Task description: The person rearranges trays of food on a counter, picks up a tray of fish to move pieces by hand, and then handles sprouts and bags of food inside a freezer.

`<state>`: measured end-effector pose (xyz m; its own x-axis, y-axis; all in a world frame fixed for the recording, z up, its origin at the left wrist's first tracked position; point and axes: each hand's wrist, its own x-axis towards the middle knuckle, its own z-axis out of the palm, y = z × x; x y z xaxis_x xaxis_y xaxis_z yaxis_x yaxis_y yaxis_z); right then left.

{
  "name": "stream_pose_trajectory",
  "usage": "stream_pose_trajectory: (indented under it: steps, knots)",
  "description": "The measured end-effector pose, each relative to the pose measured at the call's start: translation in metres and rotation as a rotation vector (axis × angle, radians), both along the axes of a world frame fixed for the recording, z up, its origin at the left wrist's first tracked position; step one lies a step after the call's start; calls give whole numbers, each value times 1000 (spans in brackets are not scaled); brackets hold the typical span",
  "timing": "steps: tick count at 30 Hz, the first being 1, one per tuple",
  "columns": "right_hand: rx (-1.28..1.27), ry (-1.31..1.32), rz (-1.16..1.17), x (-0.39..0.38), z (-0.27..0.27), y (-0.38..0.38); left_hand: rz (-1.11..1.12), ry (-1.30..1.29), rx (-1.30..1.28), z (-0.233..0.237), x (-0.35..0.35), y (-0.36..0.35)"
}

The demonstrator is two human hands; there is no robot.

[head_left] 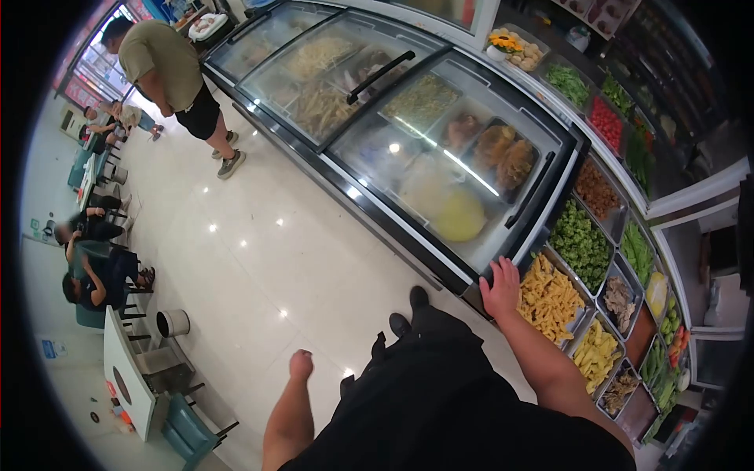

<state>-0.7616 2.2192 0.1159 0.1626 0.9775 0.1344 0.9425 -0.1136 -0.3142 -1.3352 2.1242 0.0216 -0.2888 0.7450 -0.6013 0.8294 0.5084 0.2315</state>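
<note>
My right hand (501, 287) rests on the near corner of a glass-topped display freezer (330, 169), fingers extended and slightly apart, holding nothing. Trays with yellow food strips (547, 298) and green leafy vegetables (581, 245) lie just to its right. My left hand (301, 365) hangs over the tiled floor, its fingers curled in; whether anything is inside cannot be made out. Under the glass are trays of food, among them browned pieces (504, 157) and a yellow-green round bundle (458, 216).
A person in an olive shirt (169, 63) stands beside the freezer's far end. People sit along the left wall near tables (126, 377) and a green chair (186, 428). A bucket (173, 323) stands on the floor. More vegetable trays (605, 125) line the right.
</note>
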Motion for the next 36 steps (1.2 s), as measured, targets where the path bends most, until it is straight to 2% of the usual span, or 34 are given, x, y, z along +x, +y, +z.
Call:
stream_pose_trajectory:
  steps: [6, 14, 17, 22, 28, 30, 33, 34, 36]
  knots:
    - [-38, 55, -7, 0, 9, 5, -155, -66, -158, 28, 61, 45]
    - [-124, 52, 6, 5, 10, 17, -176, 45, -70, 48, 40, 181]
    - [-133, 58, 14, 3, 10, 14, -188, 87, 66, 52, 35, 246]
    - [-181, 34, -21, 2, 10, 18, -197, 69, 269, 88, 73, 365]
    - [-204, 43, -100, -8, 16, 28, -382, -31, 666, 105, 116, 501]
    - [-230, 14, -150, -22, 16, 38, -433, -136, 793, 107, 125, 543]
    - [-152, 56, -548, -60, 2, 61, -563, -173, 846, 102, 126, 597]
    - [-159, 48, -560, -73, -7, 68, -569, -186, 839, 101, 125, 611]
    - [-96, 79, -849, -99, -27, 84, -764, -204, 922, 95, 122, 633]
